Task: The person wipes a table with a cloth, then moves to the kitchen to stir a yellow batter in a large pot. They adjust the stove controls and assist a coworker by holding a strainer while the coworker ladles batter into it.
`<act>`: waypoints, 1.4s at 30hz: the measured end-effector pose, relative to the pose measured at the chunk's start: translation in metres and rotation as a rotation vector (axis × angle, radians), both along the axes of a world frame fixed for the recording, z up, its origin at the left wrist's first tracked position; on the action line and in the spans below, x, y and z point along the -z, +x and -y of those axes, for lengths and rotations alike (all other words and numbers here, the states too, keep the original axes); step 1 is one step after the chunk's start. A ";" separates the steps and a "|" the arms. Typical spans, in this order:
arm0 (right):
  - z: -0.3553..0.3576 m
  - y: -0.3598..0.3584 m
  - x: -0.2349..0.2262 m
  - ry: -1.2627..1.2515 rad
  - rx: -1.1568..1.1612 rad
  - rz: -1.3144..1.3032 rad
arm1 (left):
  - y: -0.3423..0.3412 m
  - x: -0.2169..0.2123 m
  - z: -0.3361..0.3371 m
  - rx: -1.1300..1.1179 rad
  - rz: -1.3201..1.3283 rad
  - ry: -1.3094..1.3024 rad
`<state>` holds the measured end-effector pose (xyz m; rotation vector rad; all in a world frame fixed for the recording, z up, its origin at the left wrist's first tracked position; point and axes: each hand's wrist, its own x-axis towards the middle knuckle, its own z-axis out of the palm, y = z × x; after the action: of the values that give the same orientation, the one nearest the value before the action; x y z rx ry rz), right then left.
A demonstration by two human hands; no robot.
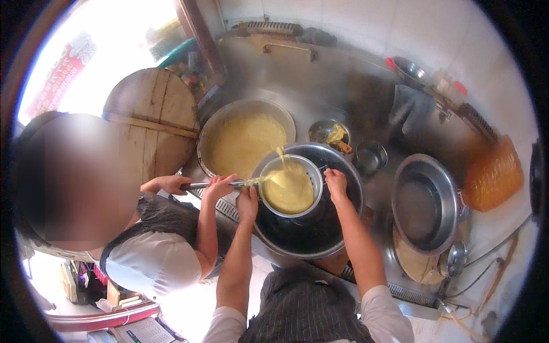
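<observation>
Both hands grip the strainer (290,186) rim over the dark pot (311,228): left hand (247,201) and right hand (335,182), fingers clenched on it. Left of the strainer, a co-worker's ladle (229,184) pours yellow batter in. Filling step; next probably calls for steady holding.

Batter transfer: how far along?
Done: the small bowl is nearly full of yellow batter. In hand: the left hand and right hand grip its rim over the dark pot, while a co-worker's hands tip a ladle and a stream falls in. Left: the big pan is mostly full of batter, and the wok sits empty.
</observation>
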<state>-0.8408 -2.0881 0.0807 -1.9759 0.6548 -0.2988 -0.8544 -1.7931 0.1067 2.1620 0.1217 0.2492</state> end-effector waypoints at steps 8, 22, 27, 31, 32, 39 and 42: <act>-0.001 -0.005 -0.006 0.013 -0.028 -0.013 | 0.003 0.010 -0.004 -0.008 0.036 0.082; -0.008 -0.011 -0.012 0.041 0.030 0.010 | 0.005 0.015 -0.007 -0.019 0.092 0.131; -0.004 -0.008 0.000 -0.005 0.070 0.029 | 0.004 0.009 -0.006 -0.008 0.029 0.124; -0.004 -0.006 0.012 0.070 0.084 0.018 | 0.000 -0.002 -0.002 -0.019 0.025 0.132; -0.003 -0.004 0.015 0.045 0.075 0.036 | -0.001 -0.003 -0.002 -0.019 0.041 0.136; 0.000 0.000 0.027 -0.029 0.084 0.045 | -0.001 0.001 -0.002 0.001 0.104 0.107; -0.005 -0.001 0.022 -0.051 0.113 0.021 | 0.001 0.001 -0.005 0.003 0.096 0.143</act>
<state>-0.8417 -2.0835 0.0586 -1.9848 0.7532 -0.4082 -0.8532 -1.7877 0.1059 2.2867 0.0477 0.3691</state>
